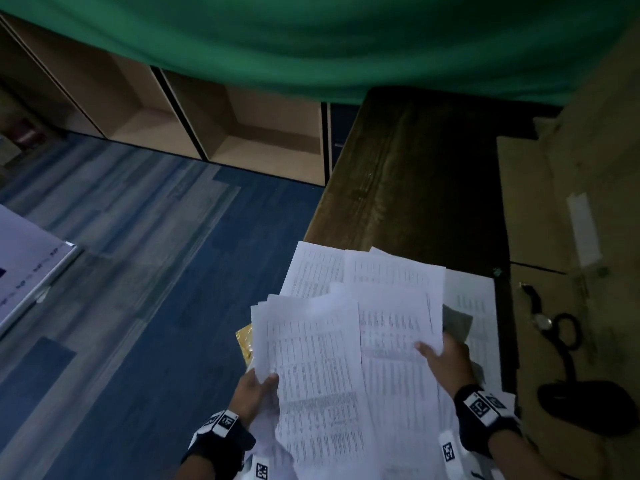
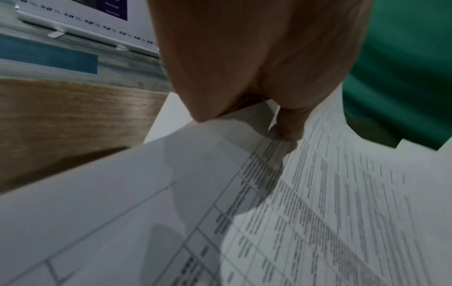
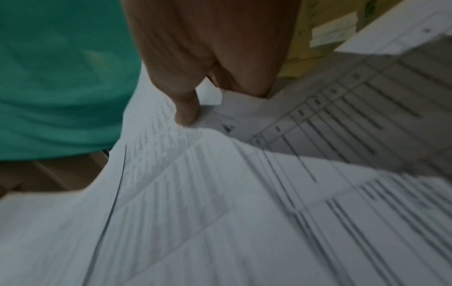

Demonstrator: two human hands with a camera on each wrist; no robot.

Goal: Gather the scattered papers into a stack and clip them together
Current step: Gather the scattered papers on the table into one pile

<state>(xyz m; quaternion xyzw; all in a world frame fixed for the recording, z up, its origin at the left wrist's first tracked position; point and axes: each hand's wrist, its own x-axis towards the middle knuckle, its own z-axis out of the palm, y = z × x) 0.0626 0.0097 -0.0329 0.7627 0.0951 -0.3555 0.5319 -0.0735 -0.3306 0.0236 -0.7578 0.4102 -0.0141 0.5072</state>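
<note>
Several white printed papers form a loose, fanned bundle over the near end of a dark wooden table. My left hand grips the bundle's left edge, thumb on top. My right hand grips the right side, thumb on the top sheet. The left wrist view shows my left hand pinching sheets of the papers. In the right wrist view my right hand pinches the papers. One more sheet lies on the table to the right. No clip is visible.
A cardboard box with a white label stands at the right, a black cable and dark object on it. Something yellow shows under the papers at the left. Blue-grey floor, open wooden shelves and a green cloth lie beyond.
</note>
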